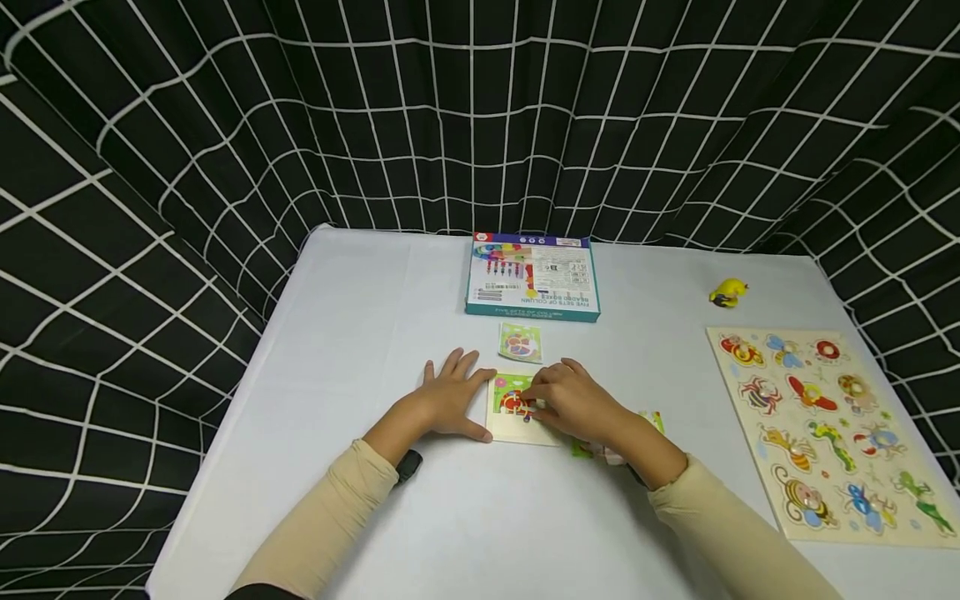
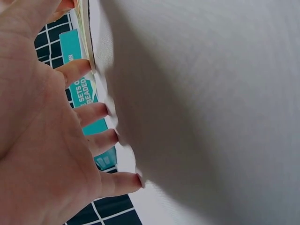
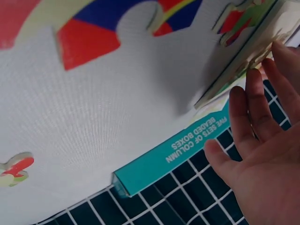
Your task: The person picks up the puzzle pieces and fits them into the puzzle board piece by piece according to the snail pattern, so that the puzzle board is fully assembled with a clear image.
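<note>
A small square wooden jigsaw board (image 1: 516, 431) lies flat, its upper part filled with green pieces and a red ladybug-like picture (image 1: 510, 403). My left hand (image 1: 448, 402) is spread at the board's left side, with thumb and index finger at its edge and the other fingertips (image 2: 108, 110) on the white cloth. Over the right part of the board, my right hand (image 1: 576, 403) has bent fingers and pinches a jigsaw piece (image 3: 257, 60) low at the surface; the hand mostly hides it. A picture card (image 1: 521, 342) with a similar design lies just beyond the board.
Loose jigsaw pieces (image 1: 582, 448) lie under and beside my right forearm. A flat teal-edged box (image 1: 532, 279) stands at the back. To the right are a yellow toy (image 1: 729, 292) and a large insect peg puzzle (image 1: 821, 425). Black gridded curtain (image 1: 465, 117) surrounds the table.
</note>
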